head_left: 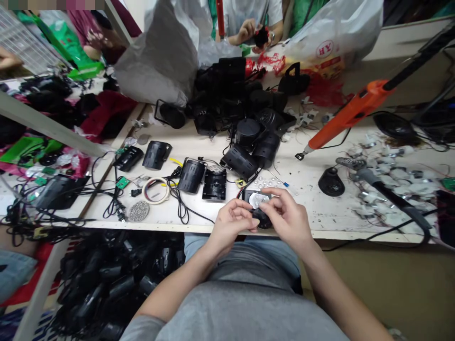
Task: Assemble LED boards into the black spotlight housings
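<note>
At the front edge of the bench, a small black plastic housing [263,219] lies between my two hands. A white round piece [253,201] with clear, shiny parts sits on top of it. My left hand [232,220] is closed at the housing's left side, with the thumb against it and the other fingers curled. From the right, my right hand [288,215] pinches a small clear lens piece [262,199] over the white piece, thumb and index finger together. The fingertips partly hide it. Just behind lie several small clear lenses [268,182].
Black cylindrical housings [191,176] and an open black shell [214,185] stand left of centre, beside a tape roll [155,191] and cables. An orange electric screwdriver [350,113] hangs at right. White wired parts [382,184] are heaped far right. Opposite, another person's hands hold something dark.
</note>
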### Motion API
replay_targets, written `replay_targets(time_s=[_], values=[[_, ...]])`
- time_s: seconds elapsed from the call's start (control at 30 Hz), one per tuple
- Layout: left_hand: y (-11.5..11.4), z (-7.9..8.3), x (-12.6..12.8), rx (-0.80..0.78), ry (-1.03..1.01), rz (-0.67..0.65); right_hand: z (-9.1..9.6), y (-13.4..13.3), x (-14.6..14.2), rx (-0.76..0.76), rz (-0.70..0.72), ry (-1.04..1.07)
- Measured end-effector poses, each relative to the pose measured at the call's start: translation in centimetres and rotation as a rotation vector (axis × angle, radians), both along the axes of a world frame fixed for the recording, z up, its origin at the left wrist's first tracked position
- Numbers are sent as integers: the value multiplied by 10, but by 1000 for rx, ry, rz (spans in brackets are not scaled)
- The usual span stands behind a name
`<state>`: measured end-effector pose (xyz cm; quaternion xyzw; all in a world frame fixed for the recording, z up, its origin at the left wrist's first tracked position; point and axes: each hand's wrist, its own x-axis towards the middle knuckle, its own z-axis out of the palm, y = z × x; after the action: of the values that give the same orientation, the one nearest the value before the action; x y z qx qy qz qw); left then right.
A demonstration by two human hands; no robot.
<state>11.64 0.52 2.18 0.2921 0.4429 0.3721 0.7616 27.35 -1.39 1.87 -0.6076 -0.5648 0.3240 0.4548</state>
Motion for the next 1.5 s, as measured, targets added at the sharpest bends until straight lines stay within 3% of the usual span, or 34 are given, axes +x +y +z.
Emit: replay_targets(time_s=[0.1,0.2,0.33,0.43,0.53,0.7,0.8,0.93,1.07,1.17,1.27,1.37,1.5], values=[[-2,0,-2,-7,13,-10,0,0,3,-11,-74,29],[-3,-2,-3,-6,24,-2,1,0,5,-60,37,112],[-5,-5,-3,12,18,-21,-2,0,0,-55,132,52],[-5,-8,-4,25,6,-55,-3,0,0,-50,-8,45],[-5,-8,-5,13,14,-51,-1,0,5,-36,-165,171],[-2,-6,-6,-17,38,-25,4,-15,19,50,-306,188],[-1,-4,-7,-22,27,-25,-4,-37,29,5,-161,42],[-5,0,-9,-5,19,-82,-43,-71,36,-260,303,-179],[-21,-4,-4,-65,39,-226,-90,-99,29,-406,361,-117],[-38,-15,1,-164,27,-368,-109,-113,26,-433,290,-80],[-50,-34,0,-223,33,-414,-114,-123,30,-443,239,-82],[-56,-59,-5,-225,90,-350,-112,-133,34,-418,241,-104],[-61,-89,-7,-189,207,-167,-109,-144,32,-296,163,-172]])
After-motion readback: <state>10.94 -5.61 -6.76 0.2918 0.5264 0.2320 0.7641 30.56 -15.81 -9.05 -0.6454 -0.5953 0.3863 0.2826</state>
